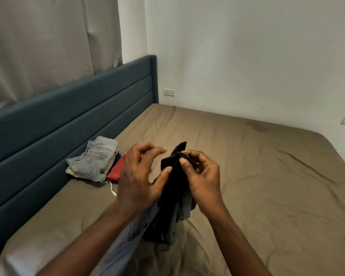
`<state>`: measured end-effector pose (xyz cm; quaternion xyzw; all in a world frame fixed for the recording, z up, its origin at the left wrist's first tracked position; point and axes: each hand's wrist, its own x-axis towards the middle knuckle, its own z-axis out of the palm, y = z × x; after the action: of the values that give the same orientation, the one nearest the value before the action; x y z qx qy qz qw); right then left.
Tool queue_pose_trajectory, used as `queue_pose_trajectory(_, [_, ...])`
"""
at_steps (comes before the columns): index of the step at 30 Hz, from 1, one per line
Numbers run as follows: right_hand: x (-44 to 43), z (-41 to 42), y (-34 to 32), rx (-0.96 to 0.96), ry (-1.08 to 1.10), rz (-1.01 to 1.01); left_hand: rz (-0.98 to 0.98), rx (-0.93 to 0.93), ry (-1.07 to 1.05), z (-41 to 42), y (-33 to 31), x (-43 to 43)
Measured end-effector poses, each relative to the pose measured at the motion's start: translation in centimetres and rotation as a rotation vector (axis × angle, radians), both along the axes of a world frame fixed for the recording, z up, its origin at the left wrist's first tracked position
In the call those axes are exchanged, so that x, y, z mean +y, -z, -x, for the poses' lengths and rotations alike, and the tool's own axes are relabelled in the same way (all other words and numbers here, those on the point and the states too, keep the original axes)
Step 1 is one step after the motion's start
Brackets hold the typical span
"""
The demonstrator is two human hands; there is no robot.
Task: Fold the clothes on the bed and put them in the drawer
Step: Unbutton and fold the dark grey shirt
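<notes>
A black garment (174, 176) hangs bunched above the bed, its lower end resting on the brown sheet (257, 176). My right hand (202, 176) pinches its top edge between thumb and fingers. My left hand (139, 174) is beside it on the left, thumb touching the cloth, fingers spread and curled in the air. A grey-blue shirt (127, 236) lies under my left forearm. Folded grey jeans (96, 158) top a small pile with a red piece (117, 168), next to the headboard. No drawer is in view.
A padded teal headboard (68, 116) runs along the left side of the bed. White walls close the far side, with a socket (169, 92). Grey curtains (48, 46) hang above the headboard. The sheet's right half is wrinkled.
</notes>
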<state>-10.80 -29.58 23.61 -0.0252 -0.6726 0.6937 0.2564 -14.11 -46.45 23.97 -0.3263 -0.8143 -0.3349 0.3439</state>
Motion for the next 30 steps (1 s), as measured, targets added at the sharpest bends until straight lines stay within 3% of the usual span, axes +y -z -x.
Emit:
queue_pose_trajectory(2, [0.4,0.7,-0.9,-0.01,0.038,-0.009,-0.002,-0.049,0.009,-0.9,1.2,0.8])
queue_pose_trajectory(4, [0.7,1.2,-2.0,-0.01,0.058,-0.016,0.011,-0.255,0.019,-0.6,1.7,1.3])
queue_pose_trajectory(7, [1.4,1.6,-3.9,0.008,0.078,-0.095,-0.262,-0.626,0.159,1.4,0.8,1.5])
queue_pose_trajectory(9, [2.3,2.1,-5.6,0.024,0.093,-0.166,-0.443,-0.775,0.33,2.3,-1.2,1.3])
queue_pose_trajectory(11, [3.1,2.7,-7.5,0.027,0.086,-0.2,-0.358,-0.762,0.426,2.7,-3.2,1.5])
queue_pose_trajectory(14, [3.7,4.0,-11.5,0.052,0.035,-0.21,-0.147,-0.567,0.302,3.7,-6.0,3.3])
queue_pose_trajectory(19, [4.3,5.3,-20.3,0.146,0.02,-0.197,-0.401,-0.237,0.19,6.2,-13.8,6.1])
queue_pose_trajectory(25, [4.0,6.1,-31.3,0.152,-0.17,0.03,-0.364,-0.037,0.255,7.1,-24.1,6.9])
queue_pose_trajectory(27, [3.9,6.5,-34.0,0.146,-0.224,0.02,-0.44,-0.079,0.306,7.5,-26.7,6.9])
queue_pose_trajectory(30, [4.9,7.6,-35.8,0.211,-0.122,-0.246,-0.734,-0.416,0.546,8.1,-29.2,6.5])
